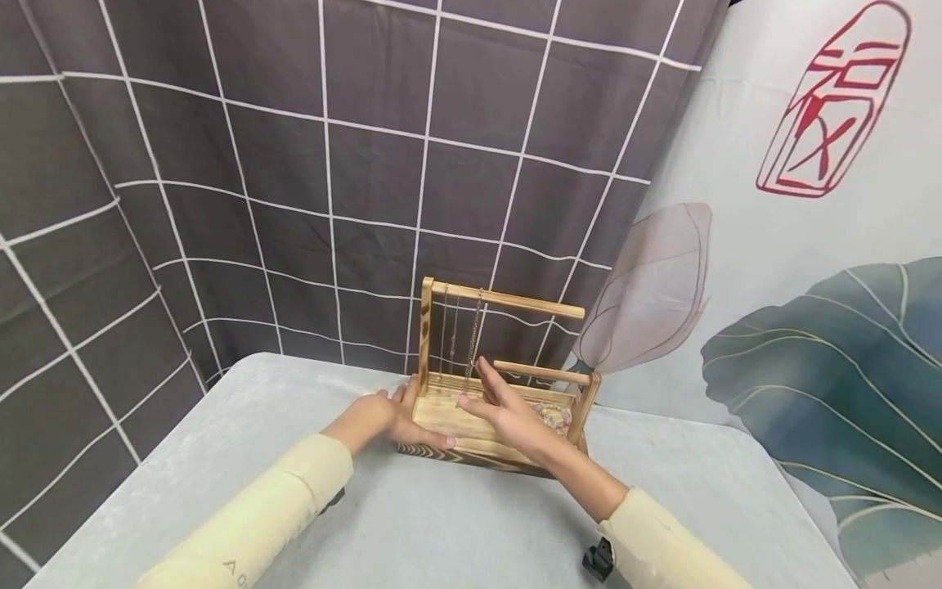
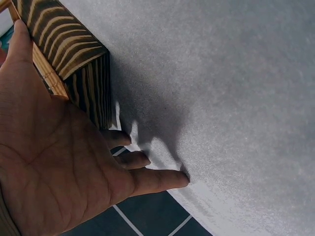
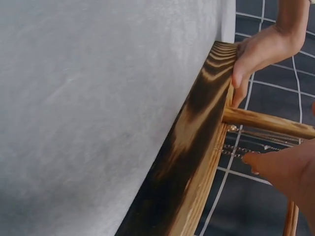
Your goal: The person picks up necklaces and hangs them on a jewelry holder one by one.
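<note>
On the worktop [image 1: 456,532] stands a rack [image 1: 436,411], the left hand [image 1: 383,421], fingers straight, touching its left end. The right hand [image 1: 511,417], fingers extended, is at a hanging chain [image 1: 474,331], contact unclear. Behind hangs a curtain [image 1: 375,74].

Wooden stand [image 3: 189,132] with dark-banded grain on a grey surface [image 3: 88,98], left hand [image 3: 266,51] against its left end, right hand [image 3: 290,167] beside thin chains [image 3: 234,152], dark white-lined cloth [image 3: 251,211] on the far side.
</note>
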